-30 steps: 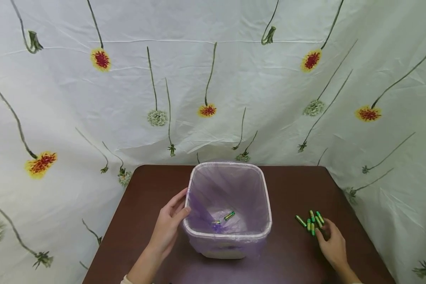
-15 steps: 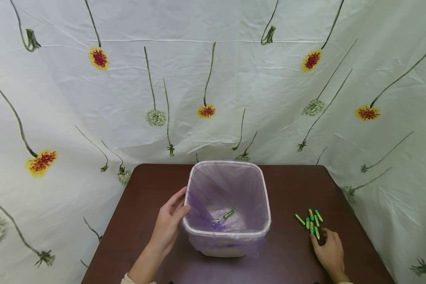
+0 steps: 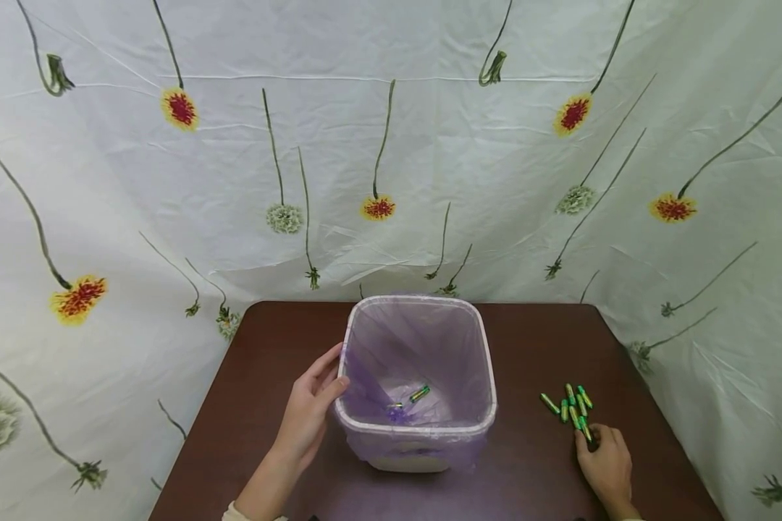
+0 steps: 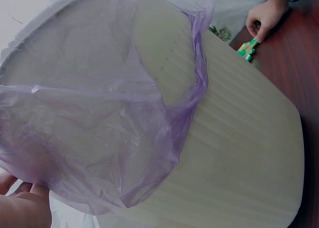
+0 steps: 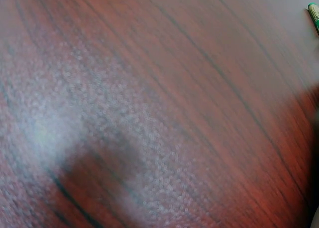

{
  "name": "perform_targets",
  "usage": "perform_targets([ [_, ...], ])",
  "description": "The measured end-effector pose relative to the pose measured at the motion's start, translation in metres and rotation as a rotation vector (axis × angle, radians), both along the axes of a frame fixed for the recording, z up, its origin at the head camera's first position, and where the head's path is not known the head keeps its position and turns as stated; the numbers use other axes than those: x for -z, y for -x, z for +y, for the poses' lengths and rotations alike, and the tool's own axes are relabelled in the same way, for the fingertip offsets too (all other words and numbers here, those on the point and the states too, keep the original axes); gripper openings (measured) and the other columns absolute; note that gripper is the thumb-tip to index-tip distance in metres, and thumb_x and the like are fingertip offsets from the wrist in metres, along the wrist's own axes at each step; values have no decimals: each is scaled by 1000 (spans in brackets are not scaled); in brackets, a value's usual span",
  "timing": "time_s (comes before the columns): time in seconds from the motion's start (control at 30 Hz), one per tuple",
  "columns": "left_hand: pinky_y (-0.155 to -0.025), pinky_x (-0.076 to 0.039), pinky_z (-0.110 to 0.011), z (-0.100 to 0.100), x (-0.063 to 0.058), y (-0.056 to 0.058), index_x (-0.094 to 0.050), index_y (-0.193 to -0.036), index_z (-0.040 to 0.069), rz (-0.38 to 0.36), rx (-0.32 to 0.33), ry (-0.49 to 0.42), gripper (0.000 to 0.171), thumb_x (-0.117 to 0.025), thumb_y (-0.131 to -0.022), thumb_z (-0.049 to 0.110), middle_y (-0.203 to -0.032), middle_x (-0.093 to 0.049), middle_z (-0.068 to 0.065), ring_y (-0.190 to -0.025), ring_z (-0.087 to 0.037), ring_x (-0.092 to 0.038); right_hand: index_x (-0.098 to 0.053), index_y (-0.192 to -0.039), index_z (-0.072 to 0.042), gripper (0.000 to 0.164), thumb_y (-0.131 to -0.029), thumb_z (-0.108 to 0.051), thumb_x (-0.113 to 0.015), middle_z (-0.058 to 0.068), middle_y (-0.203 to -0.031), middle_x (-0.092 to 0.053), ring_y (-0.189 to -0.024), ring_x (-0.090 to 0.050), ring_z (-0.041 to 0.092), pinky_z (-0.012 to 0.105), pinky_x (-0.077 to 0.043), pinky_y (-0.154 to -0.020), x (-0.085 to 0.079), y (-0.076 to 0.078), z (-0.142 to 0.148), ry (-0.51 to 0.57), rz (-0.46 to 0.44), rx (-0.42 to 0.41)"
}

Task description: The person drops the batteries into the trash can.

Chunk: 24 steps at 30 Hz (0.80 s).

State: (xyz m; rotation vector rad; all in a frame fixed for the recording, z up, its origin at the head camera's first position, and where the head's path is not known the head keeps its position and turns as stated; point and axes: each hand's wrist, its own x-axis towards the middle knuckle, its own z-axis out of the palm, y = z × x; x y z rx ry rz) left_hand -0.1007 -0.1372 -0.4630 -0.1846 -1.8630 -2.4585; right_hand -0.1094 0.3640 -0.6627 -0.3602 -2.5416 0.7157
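A pale trash bin (image 3: 409,463) lined with a thin purple plastic bag (image 3: 443,362) stands on the table. My left hand (image 3: 306,412) grips its left rim, thumb over the edge; fingers (image 4: 37,189) show against the bag in the left wrist view. Two green-and-yellow batteries (image 3: 420,394) lie at the bottom of the bin. Right of the bin, my right hand (image 3: 606,459) pinches the nearest battery (image 3: 584,427) of a loose group of several batteries (image 3: 570,394). In the right wrist view only one battery (image 5: 314,16) shows, cut off at the edge.
The dark brown wooden table (image 3: 515,347) has rounded far corners. A white flower-print cloth (image 3: 339,145) hangs behind it and along both sides. The bin stands between the two hands.
My right hand has drawn back toward the near edge and settled at the near end of the battery group. Some batteries there have shifted slightly. My left hand stays on the rim.
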Motion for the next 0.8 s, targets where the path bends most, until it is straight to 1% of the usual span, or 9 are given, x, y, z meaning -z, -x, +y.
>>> perform_targets([
  [0.1,-105,-45,-24,0,0,0,-39,-155,-7,-6,0,-5,61,-60,-98,-3,-158,-38,-24,-146,-30,-37,-65,-97,13,26,-84,-5,-78,26,-90,-59,-84,-59,43,57,-47,-71,0,0,0,5,-2,6],
  [0.2,-105,-44,-24,-1,-1,-1,-39,-155,-6,-12,2,-6,60,-60,-98,-3,-158,-38,-23,-146,-29,-37,-66,-97,13,26,-83,-5,-78,25,-90,-60,-83,-60,43,58,-47,-71,1,0,1,15,-7,8],
  [0.4,-106,-44,-23,-1,-2,-1,-38,-155,-6,-13,1,-3,61,-60,-98,-3,-159,-38,-23,-146,-27,-38,-67,-99,13,22,-86,-3,-70,23,-88,-60,-83,-60,42,58,-46,-72,1,2,1,30,-26,18],
  [0.53,-105,-44,-24,-1,-3,-1,-38,-155,-7,-13,0,-8,61,-61,-98,-4,-159,-37,-23,-146,-29,-36,-67,-100,15,19,-89,-1,-65,26,-90,-61,-85,-60,43,59,-46,-73,1,3,2,40,-28,25],
  [0.63,-105,-45,-24,-1,-2,-1,-39,-154,-7,-13,-3,-10,61,-60,-98,-4,-158,-38,-23,-146,-30,-37,-66,-102,18,20,-92,0,-62,30,-92,-60,-88,-59,46,61,-45,-75,0,3,2,64,-11,33],
  [0.8,-105,-45,-25,0,-2,-1,-40,-154,-6,-16,-2,-4,60,-60,-98,-4,-158,-39,-23,-144,-25,-42,-64,-108,19,23,-97,0,-58,33,-100,-58,-98,-55,48,64,-42,-83,-4,2,4,134,14,57],
])
